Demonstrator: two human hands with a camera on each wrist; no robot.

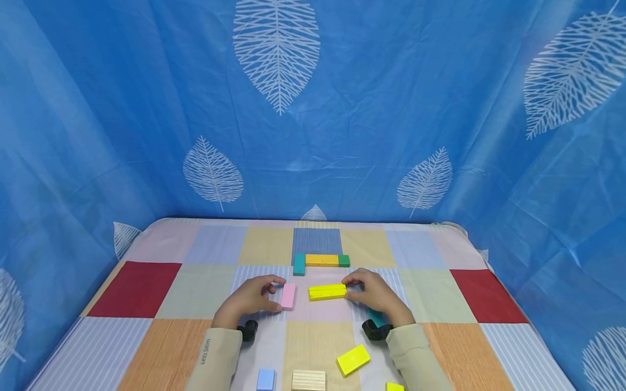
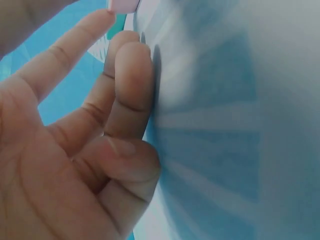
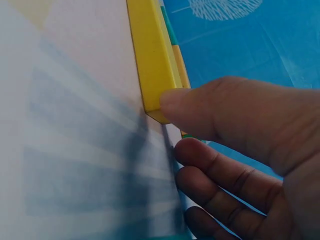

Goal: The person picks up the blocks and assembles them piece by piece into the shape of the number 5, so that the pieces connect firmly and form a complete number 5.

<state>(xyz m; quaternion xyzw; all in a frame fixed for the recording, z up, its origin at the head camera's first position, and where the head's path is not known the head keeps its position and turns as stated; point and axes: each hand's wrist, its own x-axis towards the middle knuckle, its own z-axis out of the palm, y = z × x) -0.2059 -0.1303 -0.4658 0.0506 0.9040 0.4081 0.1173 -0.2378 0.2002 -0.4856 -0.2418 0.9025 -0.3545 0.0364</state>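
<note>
My left hand (image 1: 251,296) pinches a pink block (image 1: 288,296) between index finger and thumb, on the patchwork cloth. In the left wrist view only a corner of that pink block (image 2: 123,5) shows at the top, by a fingertip, and the other fingers are curled. To its right lies a long yellow block (image 1: 326,292). My right hand (image 1: 374,293) pinches this block's right end with thumb and index finger. The right wrist view shows the thumb pressed on the end of the yellow block (image 3: 152,55), with the remaining fingers bent beside it.
Behind the hands, a teal block (image 1: 299,265), an orange block (image 1: 321,260) and a green block (image 1: 344,261) form a row. A teal piece (image 1: 376,316) is partly hidden under the right wrist. Nearer are yellow (image 1: 353,360), blue (image 1: 265,379) and wood-coloured (image 1: 308,380) blocks. Blue curtains (image 1: 313,136) surround the table.
</note>
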